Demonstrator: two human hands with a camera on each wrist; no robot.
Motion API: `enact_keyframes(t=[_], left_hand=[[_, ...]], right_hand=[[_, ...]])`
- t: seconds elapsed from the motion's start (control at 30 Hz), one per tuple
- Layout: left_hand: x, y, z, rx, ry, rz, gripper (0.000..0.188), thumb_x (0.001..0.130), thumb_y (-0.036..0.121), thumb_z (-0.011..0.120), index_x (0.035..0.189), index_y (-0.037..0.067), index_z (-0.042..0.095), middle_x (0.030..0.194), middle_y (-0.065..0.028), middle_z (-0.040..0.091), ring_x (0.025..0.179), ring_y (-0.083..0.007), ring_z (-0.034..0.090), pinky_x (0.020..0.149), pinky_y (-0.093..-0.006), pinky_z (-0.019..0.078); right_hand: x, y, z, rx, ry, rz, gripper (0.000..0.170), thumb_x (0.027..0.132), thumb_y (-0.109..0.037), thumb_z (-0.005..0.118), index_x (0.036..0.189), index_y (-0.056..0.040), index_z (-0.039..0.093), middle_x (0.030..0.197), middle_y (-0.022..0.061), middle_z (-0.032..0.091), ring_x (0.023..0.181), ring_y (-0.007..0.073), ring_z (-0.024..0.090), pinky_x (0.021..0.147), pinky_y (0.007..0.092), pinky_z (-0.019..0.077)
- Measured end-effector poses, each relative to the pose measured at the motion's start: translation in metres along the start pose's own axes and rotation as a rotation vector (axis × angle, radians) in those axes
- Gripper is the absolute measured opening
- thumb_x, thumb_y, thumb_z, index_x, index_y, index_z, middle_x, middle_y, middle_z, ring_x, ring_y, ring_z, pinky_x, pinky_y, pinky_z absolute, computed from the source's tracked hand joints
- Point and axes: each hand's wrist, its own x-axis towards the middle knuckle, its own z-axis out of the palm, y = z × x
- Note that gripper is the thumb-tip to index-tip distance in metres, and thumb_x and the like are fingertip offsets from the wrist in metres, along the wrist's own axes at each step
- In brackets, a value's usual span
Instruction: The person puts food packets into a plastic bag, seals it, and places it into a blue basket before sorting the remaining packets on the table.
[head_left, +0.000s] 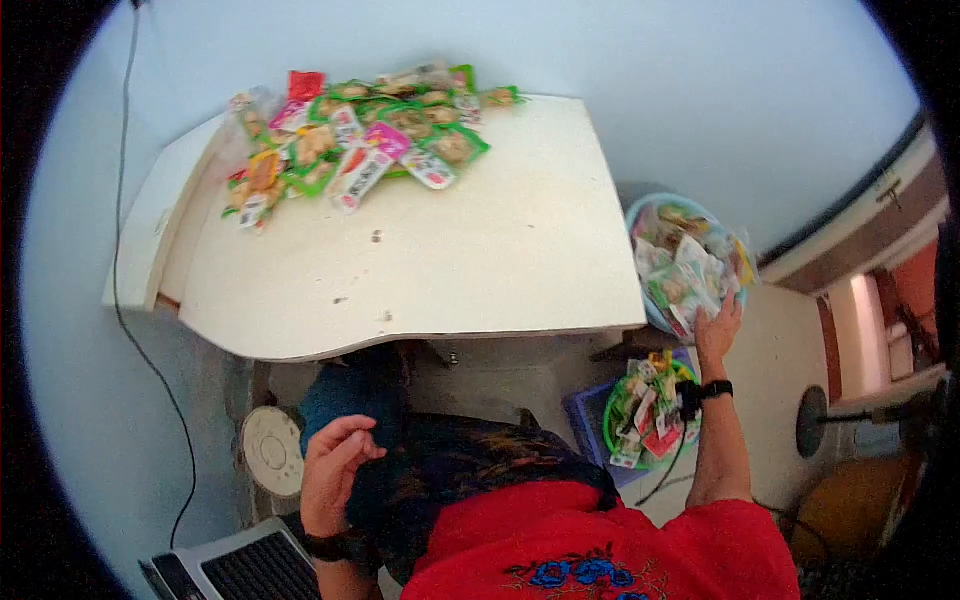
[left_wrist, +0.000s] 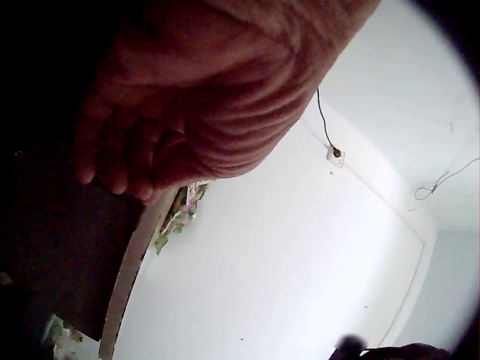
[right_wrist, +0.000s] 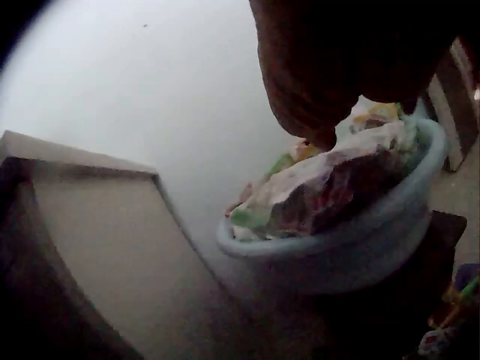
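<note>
My right hand [head_left: 718,325] reaches over the near rim of a light blue basin [right_wrist: 337,259] piled with plastic-wrapped snack packets [head_left: 690,270]. In the right wrist view, its dark fingertips [right_wrist: 322,139] come right down at a large white and reddish packet [right_wrist: 322,187]; shadow hides the rest of the fingers. My left hand [head_left: 340,470] hovers above my lap, loosely bent and holding nothing. The left wrist view shows its palm and relaxed fingers [left_wrist: 120,165]. On the white table [head_left: 480,250] lies a heap of green, pink and white snack packets [head_left: 380,140] toward the back left.
A green basket [head_left: 612,420] of packets sits low by my right side, on something purple [head_left: 585,410]. To the left are a round stool [head_left: 270,450] and a black and grey slatted object [head_left: 250,565]. A cable [head_left: 120,250] hangs down the wall.
</note>
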Motion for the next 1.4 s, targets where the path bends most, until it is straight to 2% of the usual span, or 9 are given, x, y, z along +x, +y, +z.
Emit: enact_keyframes(t=[0.03,0.13,0.27,0.47,0.53,0.63,0.83,1.17,1.4], left_hand=[[0.003,0.002,0.0,0.007,0.001,0.008,0.021,0.095,0.01,0.06,0.112,-0.003,0.064,0.081,-0.0036,0.06,0.077,-0.0133,0.06,0.08,-0.0334,0.0547],[0.013,0.012,-0.001,0.024,-0.013,0.064,0.021,0.095,0.009,0.059,0.112,-0.003,0.064,0.081,-0.0023,0.06,0.077,-0.0121,0.06,0.079,-0.0324,0.0547],[0.026,0.034,-0.009,0.058,0.043,0.227,0.022,0.096,0.011,0.058,0.112,-0.003,0.064,0.08,-0.0012,0.059,0.075,-0.0098,0.058,0.076,-0.0301,0.0539],[0.059,0.074,-0.038,0.191,0.264,0.458,0.024,0.098,0.015,0.057,0.109,-0.003,0.067,0.074,0.0009,0.059,0.069,-0.0078,0.056,0.066,-0.0232,0.0484],[0.078,0.082,-0.048,0.302,0.372,0.533,0.023,0.096,0.017,0.06,0.102,-0.003,0.07,0.072,-0.0001,0.061,0.067,-0.008,0.057,0.063,-0.023,0.046],[0.111,0.089,-0.067,0.543,0.544,0.644,0.022,0.093,0.016,0.063,0.097,-0.004,0.071,0.073,-0.003,0.063,0.067,-0.0094,0.058,0.063,-0.0257,0.0471],[0.157,0.099,-0.096,0.59,0.689,0.797,0.021,0.09,0.014,0.065,0.093,-0.005,0.071,0.077,-0.0099,0.069,0.068,-0.0141,0.061,0.065,-0.0294,0.0495],[0.16,0.097,-0.094,0.63,0.865,0.955,0.016,0.089,0.01,0.063,0.089,-0.005,0.068,0.079,-0.0176,0.067,0.068,-0.0273,0.063,0.063,-0.0357,0.0486],[0.156,0.1,-0.093,0.582,0.806,0.921,0.013,0.09,0.008,0.062,0.087,-0.004,0.064,0.076,-0.0183,0.061,0.069,-0.0353,0.059,0.062,-0.0407,0.0459]], right_hand=[[0.001,0.008,0.007,0.013,0.062,-0.188,0.069,0.077,-0.023,0.079,0.136,-0.0062,0.049,0.121,0.0242,0.059,0.118,0.0414,0.051,0.097,0.0492,0.0442],[0.001,0.01,0.026,0.079,-0.475,-0.349,0.063,0.078,-0.024,0.077,0.132,-0.0046,0.052,0.114,0.0236,0.061,0.111,0.0433,0.055,0.092,0.051,0.0462],[0.023,0.019,0.037,0.152,-0.613,-0.281,0.043,0.082,-0.022,0.071,0.12,-0.0034,0.062,0.108,0.0238,0.066,0.103,0.0455,0.059,0.09,0.0508,0.0482],[0.081,-0.033,0.015,0.326,-0.347,-0.238,0.036,0.085,-0.02,0.067,0.114,0.0021,0.065,0.112,0.0224,0.067,0.106,0.041,0.062,0.094,0.0478,0.0471],[0.094,-0.106,-0.061,0.494,-0.377,-0.316,0.036,0.088,-0.016,0.067,0.117,0.005,0.062,0.113,0.0217,0.066,0.099,0.036,0.066,0.085,0.0429,0.0511],[0.112,-0.181,-0.111,1.032,-0.633,-0.021,0.038,0.092,-0.016,0.065,0.123,0.0039,0.059,0.117,0.0191,0.065,0.094,0.0275,0.068,0.076,0.036,0.0542],[0.097,-0.334,-0.211,1.246,-0.848,-0.353,0.042,0.093,-0.016,0.064,0.13,0.0026,0.055,0.121,0.0138,0.063,0.095,0.0229,0.069,0.074,0.0318,0.0564],[0.027,-0.599,-0.177,1.187,-1.02,-0.941,0.035,0.091,-0.015,0.062,0.121,0.0025,0.065,0.11,0.0099,0.069,0.095,0.0098,0.063,0.076,0.0256,0.0529],[-0.032,-0.75,-0.104,0.954,-0.665,-1.326,0.032,0.087,-0.018,0.064,0.113,-0.0007,0.068,0.101,0.0193,0.069,0.094,0.0283,0.067,0.084,0.0402,0.0516]])
